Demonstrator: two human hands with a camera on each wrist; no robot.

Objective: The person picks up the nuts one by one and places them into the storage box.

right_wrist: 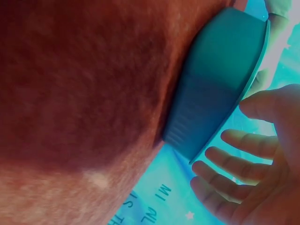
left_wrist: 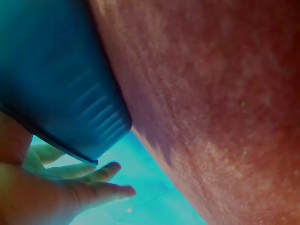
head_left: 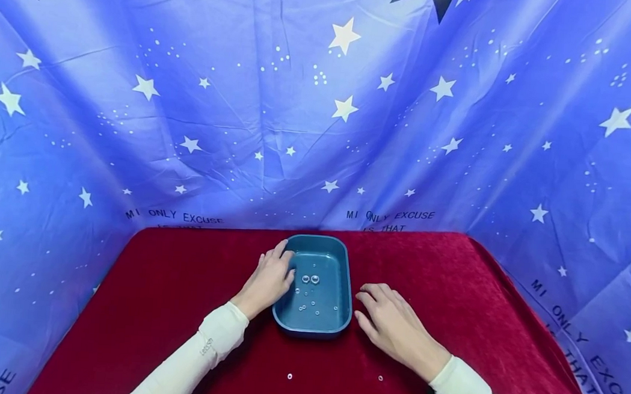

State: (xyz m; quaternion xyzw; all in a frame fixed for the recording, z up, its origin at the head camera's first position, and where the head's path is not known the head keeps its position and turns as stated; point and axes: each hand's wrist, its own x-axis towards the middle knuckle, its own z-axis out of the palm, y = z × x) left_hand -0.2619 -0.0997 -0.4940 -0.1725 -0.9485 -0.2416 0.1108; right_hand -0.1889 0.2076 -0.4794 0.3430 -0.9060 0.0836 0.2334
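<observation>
A blue rectangular bin [head_left: 311,331] stands on the red cloth between both hands. Inside it lie two larger shiny rings [head_left: 314,279] side by side and several tiny silvery rings [head_left: 317,313]. My left hand [head_left: 267,281] is at the bin's left rim, some fingers reaching over it; in the left wrist view that hand's fingers [left_wrist: 101,192] stretch out, partly hidden behind the rim. To the right of the bin, my right hand [head_left: 396,328] is held with fingers spread and slightly bent, holding nothing. The right wrist view shows its fingers [right_wrist: 234,159] beside the bin's outer wall [right_wrist: 211,89].
Two small rings lie on the red cloth [head_left: 180,285] in front of the bin, a white one [head_left: 290,376] near the middle and a silvery one [head_left: 381,378] farther right. A blue curtain [head_left: 276,128] with stars surrounds the table's back and sides.
</observation>
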